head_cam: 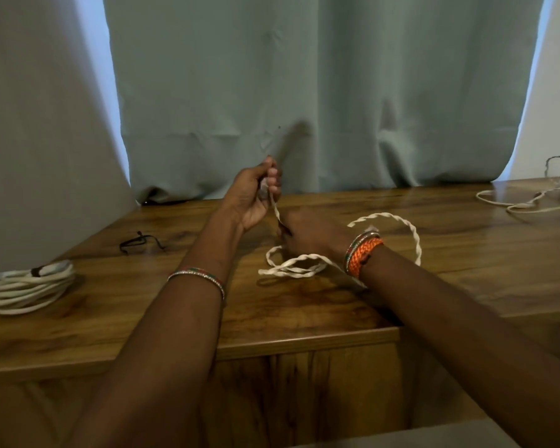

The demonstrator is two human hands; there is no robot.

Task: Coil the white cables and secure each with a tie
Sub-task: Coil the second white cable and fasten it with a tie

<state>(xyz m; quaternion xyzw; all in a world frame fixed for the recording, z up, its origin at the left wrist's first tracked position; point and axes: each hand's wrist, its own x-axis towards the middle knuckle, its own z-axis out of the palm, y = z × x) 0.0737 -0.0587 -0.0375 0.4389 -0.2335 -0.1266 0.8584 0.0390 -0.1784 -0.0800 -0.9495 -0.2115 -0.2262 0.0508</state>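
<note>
A twisted white cable [411,234] lies in loose loops at the middle of the wooden table [304,305]. My left hand [256,195] is raised above the table, closed around one end of this cable. Just below and to the right, my right hand [307,234] pinches the same cable lower down. A short stretch of cable runs taut between the two hands. At the far left rests a finished white coil [26,286] bound with a dark tie. Loose dark ties [139,242] lie behind that coil. Another white cable [530,198] sprawls uncoiled at the far right.
A pale green curtain [320,92] hangs right behind the table's back edge. The table's front edge [304,339] runs under my forearms, with a wooden panel below it. Bangles and an orange band ring my wrists.
</note>
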